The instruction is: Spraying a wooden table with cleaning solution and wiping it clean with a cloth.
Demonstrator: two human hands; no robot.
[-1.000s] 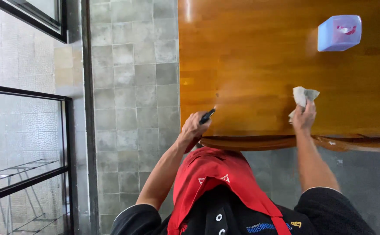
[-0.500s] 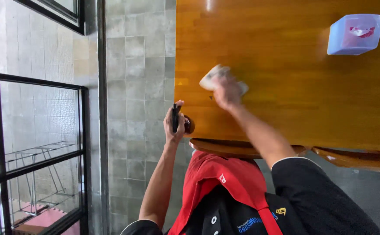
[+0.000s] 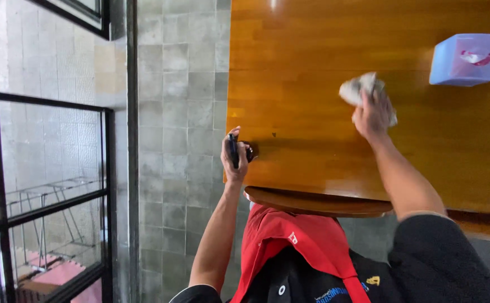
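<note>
My right hand (image 3: 373, 115) presses a crumpled grey-white cloth (image 3: 359, 88) onto the glossy wooden tabletop (image 3: 312, 67), right of its middle. At the table's left edge my left hand (image 3: 235, 160) grips a small spray bottle (image 3: 235, 150) with a black nozzle and a dark body. A pale blue tissue box (image 3: 467, 58) with a red mark stands at the table's far right, apart from both hands. I wear a red apron over a black top.
A rounded wooden chair back (image 3: 318, 202) sits under the table's near edge. Grey floor tiles (image 3: 183, 101) run along the table's left side. A black metal-framed glass panel (image 3: 48, 185) stands at the far left.
My right hand swept the cloth from the right to the table's left part, then back to the right. My left hand pulled the spray bottle back to the table's left edge.
</note>
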